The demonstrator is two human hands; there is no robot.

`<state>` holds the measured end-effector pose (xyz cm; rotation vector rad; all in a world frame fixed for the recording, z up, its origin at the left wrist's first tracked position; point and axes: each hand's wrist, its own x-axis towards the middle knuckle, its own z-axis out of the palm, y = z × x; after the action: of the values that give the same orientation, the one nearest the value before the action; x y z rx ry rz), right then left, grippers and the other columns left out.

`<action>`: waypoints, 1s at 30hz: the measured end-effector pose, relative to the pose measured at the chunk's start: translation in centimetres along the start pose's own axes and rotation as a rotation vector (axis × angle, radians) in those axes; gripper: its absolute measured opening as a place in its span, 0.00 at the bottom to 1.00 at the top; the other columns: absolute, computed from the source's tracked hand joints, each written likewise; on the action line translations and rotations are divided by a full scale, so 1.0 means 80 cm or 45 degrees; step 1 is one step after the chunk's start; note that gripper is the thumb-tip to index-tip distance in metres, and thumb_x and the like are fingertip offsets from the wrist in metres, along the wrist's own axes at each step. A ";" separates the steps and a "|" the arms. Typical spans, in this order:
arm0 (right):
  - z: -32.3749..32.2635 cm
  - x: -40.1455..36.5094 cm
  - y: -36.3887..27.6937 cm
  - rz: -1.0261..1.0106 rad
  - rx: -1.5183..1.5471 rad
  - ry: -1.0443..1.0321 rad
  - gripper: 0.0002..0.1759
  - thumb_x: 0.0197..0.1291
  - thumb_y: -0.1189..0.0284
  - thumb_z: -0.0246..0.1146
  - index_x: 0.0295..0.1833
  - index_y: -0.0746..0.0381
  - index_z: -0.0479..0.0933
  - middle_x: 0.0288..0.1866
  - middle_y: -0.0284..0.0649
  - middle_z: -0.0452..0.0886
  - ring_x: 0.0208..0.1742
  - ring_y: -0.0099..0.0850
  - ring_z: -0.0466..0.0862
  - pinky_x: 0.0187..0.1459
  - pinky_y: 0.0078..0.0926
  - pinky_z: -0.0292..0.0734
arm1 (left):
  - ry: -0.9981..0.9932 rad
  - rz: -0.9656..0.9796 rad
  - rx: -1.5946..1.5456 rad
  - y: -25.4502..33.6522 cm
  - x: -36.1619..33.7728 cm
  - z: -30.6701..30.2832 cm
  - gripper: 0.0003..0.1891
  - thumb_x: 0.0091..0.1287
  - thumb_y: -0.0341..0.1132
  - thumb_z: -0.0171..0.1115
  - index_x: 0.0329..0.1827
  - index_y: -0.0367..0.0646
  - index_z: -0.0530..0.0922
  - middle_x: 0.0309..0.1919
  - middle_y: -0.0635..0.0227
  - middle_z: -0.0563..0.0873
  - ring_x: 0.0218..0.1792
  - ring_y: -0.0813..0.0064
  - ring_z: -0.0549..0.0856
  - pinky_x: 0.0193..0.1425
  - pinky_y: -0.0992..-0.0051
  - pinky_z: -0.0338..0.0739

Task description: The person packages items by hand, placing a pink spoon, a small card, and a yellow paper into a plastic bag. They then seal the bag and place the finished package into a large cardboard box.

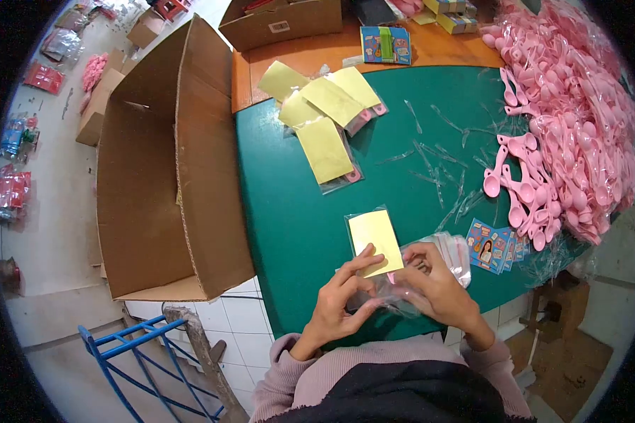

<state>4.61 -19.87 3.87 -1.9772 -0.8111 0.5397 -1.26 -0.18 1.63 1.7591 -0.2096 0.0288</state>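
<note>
At the near edge of the green table, a clear plastic bag (382,305) with a yellow card (375,238) in it lies between my hands. My left hand (340,302) grips the bag's near left side, one finger across the card. My right hand (441,292) pinches the bag's right side near its mouth. A bit of pink shows by the right fingertips, mostly hidden. Beside my right hand lies a stack of clear bags (453,255). Several blue printed cards (488,245) are fanned out to the right of it.
Packed bags with yellow cards (322,144) lie farther back on the green table (289,211). Loose pink spoons (525,185) and a large heap of bagged spoons (578,120) fill the right side. A big open cardboard box (215,169) stands left, above a blue metal frame (144,352).
</note>
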 end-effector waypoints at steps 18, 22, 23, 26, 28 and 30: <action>0.043 -0.016 0.010 0.428 0.792 0.373 0.05 0.57 0.79 0.59 0.37 0.70 0.73 0.35 0.38 0.74 0.37 0.22 0.78 0.36 0.18 0.78 | 0.104 -0.652 -0.209 0.004 -0.024 0.016 0.10 0.55 0.30 0.67 0.35 0.37 0.75 0.33 0.70 0.78 0.33 0.85 0.78 0.32 0.84 0.73; 0.044 -0.018 0.011 0.479 0.971 0.385 0.04 0.57 0.81 0.59 0.37 0.69 0.71 0.33 0.37 0.76 0.36 0.20 0.78 0.38 0.17 0.78 | 0.169 -0.606 -0.152 -0.002 -0.026 0.015 0.09 0.55 0.29 0.67 0.34 0.36 0.75 0.30 0.72 0.77 0.31 0.86 0.77 0.31 0.85 0.72; 0.044 -0.017 0.009 0.480 0.970 0.385 0.04 0.57 0.81 0.59 0.37 0.69 0.71 0.33 0.37 0.76 0.36 0.20 0.78 0.38 0.17 0.78 | 0.189 -0.623 -0.196 -0.004 -0.028 0.016 0.09 0.55 0.29 0.67 0.33 0.36 0.75 0.30 0.73 0.77 0.31 0.86 0.77 0.32 0.85 0.72; 0.044 -0.014 0.000 0.626 0.967 0.442 0.05 0.56 0.82 0.59 0.37 0.68 0.69 0.33 0.37 0.75 0.36 0.20 0.79 0.39 0.17 0.77 | 0.207 -0.676 -0.247 0.006 -0.023 0.016 0.08 0.56 0.26 0.66 0.34 0.36 0.75 0.32 0.72 0.77 0.33 0.85 0.77 0.36 0.85 0.72; 0.050 -0.013 -0.003 0.644 0.950 0.609 0.07 0.56 0.83 0.59 0.37 0.67 0.68 0.32 0.37 0.75 0.36 0.20 0.79 0.38 0.16 0.77 | 0.201 -0.715 -0.254 0.008 -0.022 0.017 0.07 0.56 0.24 0.64 0.35 0.36 0.74 0.34 0.71 0.76 0.35 0.84 0.76 0.40 0.84 0.72; 0.053 -0.010 -0.006 0.635 0.922 0.650 0.07 0.56 0.83 0.59 0.37 0.67 0.67 0.32 0.37 0.75 0.36 0.20 0.80 0.37 0.16 0.77 | 0.252 -0.688 -0.287 0.004 -0.024 0.019 0.07 0.57 0.24 0.64 0.35 0.37 0.73 0.34 0.71 0.76 0.36 0.84 0.75 0.40 0.84 0.71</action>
<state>1.18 -17.84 2.23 -1.5017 0.2017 0.4829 -3.33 -1.45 1.34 1.5270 0.3950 -0.2034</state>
